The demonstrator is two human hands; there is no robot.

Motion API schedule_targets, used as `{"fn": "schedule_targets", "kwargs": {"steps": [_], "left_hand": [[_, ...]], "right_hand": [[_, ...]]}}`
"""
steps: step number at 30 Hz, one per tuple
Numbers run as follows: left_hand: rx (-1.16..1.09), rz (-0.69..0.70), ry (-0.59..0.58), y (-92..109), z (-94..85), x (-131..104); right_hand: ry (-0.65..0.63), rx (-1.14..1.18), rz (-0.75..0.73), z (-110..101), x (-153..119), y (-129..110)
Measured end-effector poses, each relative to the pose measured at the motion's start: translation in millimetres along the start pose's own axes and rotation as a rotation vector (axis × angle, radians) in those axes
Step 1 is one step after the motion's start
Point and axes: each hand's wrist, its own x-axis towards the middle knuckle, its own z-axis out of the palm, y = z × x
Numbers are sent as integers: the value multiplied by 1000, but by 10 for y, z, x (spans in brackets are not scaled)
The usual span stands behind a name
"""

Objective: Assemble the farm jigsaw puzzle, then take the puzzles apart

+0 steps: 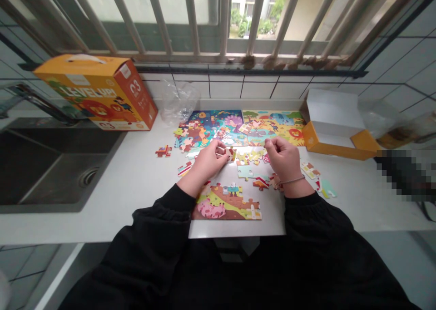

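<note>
Between the thumb and fingers of my left hand is a small brown and cream jigsaw piece. My right hand is curled closed above the loose pieces, and whatever it may hold is hidden. Below my hands lies a partly joined jigsaw section with a pink spotted pig and a brown path. A pale green piece and a red-roofed piece lie between my wrists. Yellow-green pieces sit between the two hands. More loose pieces are spread beyond my right wrist.
Behind my hands lie a joined blue jigsaw and a joined yellow animal jigsaw. An orange carton and clear plastic wrap stand back left, beside a dark sink. An open orange box is at right.
</note>
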Motion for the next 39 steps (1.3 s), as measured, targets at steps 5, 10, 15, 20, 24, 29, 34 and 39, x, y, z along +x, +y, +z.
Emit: {"fn": "schedule_targets", "kwargs": {"steps": [5, 10, 15, 20, 24, 29, 34, 39], "left_hand": [[30, -15, -15, -9, -44, 62], [279, 101, 150, 15, -304, 136], [653, -72, 442, -143, -814, 303], [770, -278, 499, -376, -1125, 388], [767, -284, 486, -467, -1164, 444], [737, -267, 486, -473, -1179, 471], [624, -100, 430, -381, -1169, 374], [233, 1, 295, -230, -997, 257]], "right_hand": [[-8, -8, -14, 0, -7, 2], [-11, 1, -11, 3, -12, 4], [-17, 17, -1, 12, -8, 13], [-25, 30, -2, 21, -4, 18], [-31, 20, -3, 29, -11, 30], [-34, 20, 2, 34, -19, 55], [-45, 21, 14, 29, -18, 74], [-43, 25, 11, 22, -13, 57]]}}
